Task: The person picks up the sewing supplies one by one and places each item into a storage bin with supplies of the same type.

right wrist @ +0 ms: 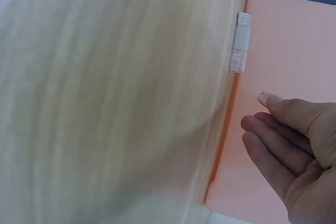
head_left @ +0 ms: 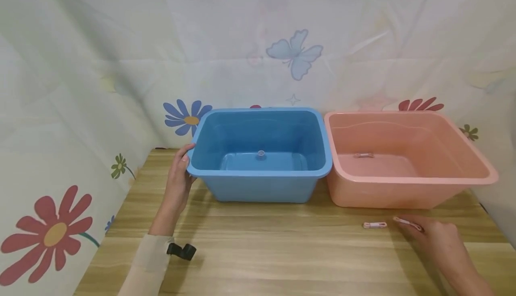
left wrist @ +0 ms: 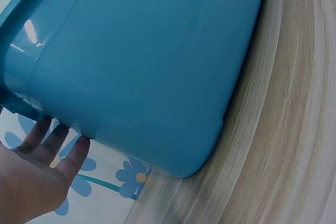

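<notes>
My left hand (head_left: 180,177) grips the left rim of a blue plastic basin (head_left: 262,186), its fingertips against the outer wall in the left wrist view. A small round whitish item (head_left: 261,153) lies inside, too small to identify. Between the thumb and fingers of my right hand (head_left: 437,238) is a folded measuring tape (head_left: 408,223), held just above the table in front of the pink basin (head_left: 383,193). Only its end shows at the thumb tip in the right wrist view. Another folded measuring tape (right wrist: 241,40), bound with a white band, lies on the table. A similar small bundle (head_left: 364,155) rests inside the pink basin.
Both basins stand side by side on a wood-grain table (head_left: 258,251), their rims nearly touching. Behind and beside them hangs a pale curtain (head_left: 225,40) with printed flowers and a butterfly. A black device (head_left: 182,251) is strapped at my left wrist.
</notes>
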`<control>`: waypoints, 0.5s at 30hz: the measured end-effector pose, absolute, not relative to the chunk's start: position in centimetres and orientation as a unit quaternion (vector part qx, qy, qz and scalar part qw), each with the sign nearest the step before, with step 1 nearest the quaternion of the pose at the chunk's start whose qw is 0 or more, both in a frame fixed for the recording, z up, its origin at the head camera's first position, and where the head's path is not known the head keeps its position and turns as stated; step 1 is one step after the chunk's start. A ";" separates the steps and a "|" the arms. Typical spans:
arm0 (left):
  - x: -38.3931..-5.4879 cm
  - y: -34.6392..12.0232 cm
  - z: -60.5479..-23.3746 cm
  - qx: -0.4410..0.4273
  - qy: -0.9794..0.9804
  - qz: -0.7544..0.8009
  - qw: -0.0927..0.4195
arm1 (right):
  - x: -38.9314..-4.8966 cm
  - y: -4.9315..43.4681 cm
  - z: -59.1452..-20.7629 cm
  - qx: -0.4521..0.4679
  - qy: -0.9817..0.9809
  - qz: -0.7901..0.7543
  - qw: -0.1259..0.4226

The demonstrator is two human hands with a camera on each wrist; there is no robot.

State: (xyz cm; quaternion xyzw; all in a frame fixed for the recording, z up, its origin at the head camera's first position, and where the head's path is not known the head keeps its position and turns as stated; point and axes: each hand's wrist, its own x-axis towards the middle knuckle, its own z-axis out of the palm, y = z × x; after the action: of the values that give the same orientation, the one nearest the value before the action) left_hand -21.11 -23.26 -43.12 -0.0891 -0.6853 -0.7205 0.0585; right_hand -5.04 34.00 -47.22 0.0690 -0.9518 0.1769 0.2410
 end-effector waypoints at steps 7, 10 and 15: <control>-21.0 -23.3 -43.3 -0.086 -0.688 -0.718 0.056 | -4.9 33.9 -47.0 0.114 -0.958 0.154 0.212; -21.0 -23.3 -43.4 -0.085 -0.687 -0.720 0.055 | -4.9 33.8 -46.9 0.121 -0.959 0.156 0.202; -21.1 -23.3 -43.4 -0.090 -0.678 -0.727 0.058 | -5.2 33.8 -46.5 0.128 -0.956 0.159 0.212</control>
State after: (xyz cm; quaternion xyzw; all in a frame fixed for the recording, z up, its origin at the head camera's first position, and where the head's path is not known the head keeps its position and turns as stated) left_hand -21.11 -23.32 -43.35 -0.0900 -0.6778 -0.7274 0.0578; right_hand -5.15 33.81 -46.52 0.1276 -0.9557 0.1590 0.2121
